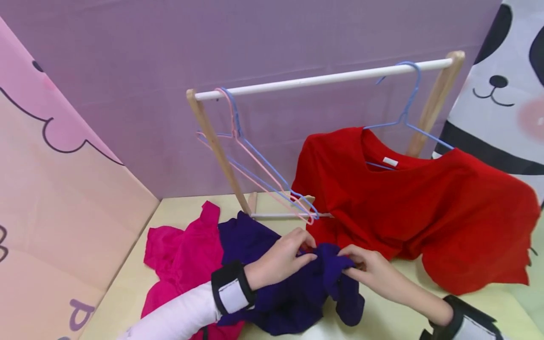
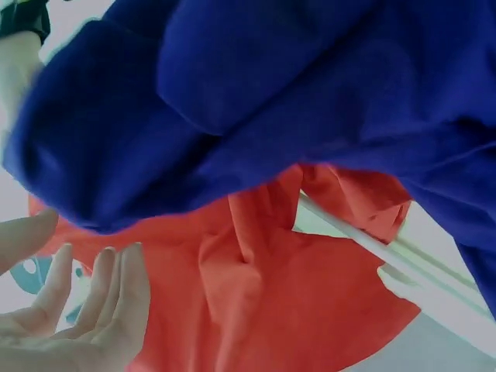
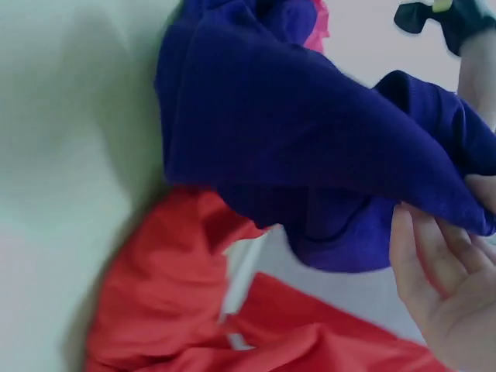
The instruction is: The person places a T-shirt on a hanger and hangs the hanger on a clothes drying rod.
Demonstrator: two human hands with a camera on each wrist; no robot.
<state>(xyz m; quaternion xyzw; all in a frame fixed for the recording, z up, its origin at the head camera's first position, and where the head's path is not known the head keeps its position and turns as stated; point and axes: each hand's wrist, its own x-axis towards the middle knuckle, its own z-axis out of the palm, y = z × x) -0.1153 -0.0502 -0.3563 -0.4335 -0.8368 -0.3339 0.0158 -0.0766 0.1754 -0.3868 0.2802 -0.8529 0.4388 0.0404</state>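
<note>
A dark blue garment (image 1: 293, 293) lies bunched at the front middle, its kind hidden by the folds. My right hand (image 1: 374, 271) pinches a fold at its right end; in the right wrist view, the thumb and fingers of that hand (image 3: 446, 291) meet on the cloth edge. At the garment's upper edge is my left hand (image 1: 284, 259), thumb and fingers parted. The left wrist view shows that hand (image 2: 85, 310) just below the blue cloth (image 2: 256, 101), nothing gripped between its fingers. Whether the thumb touches the cloth I cannot tell.
Behind stands a rack with a white rail (image 1: 323, 79). A red shirt (image 1: 382, 203) hangs there on a blue hanger (image 1: 405, 113). Pink and blue hangers (image 1: 259, 165) hang at the rail's left end. A bright pink garment (image 1: 182, 259) lies left on the pale yellow table (image 1: 170, 208).
</note>
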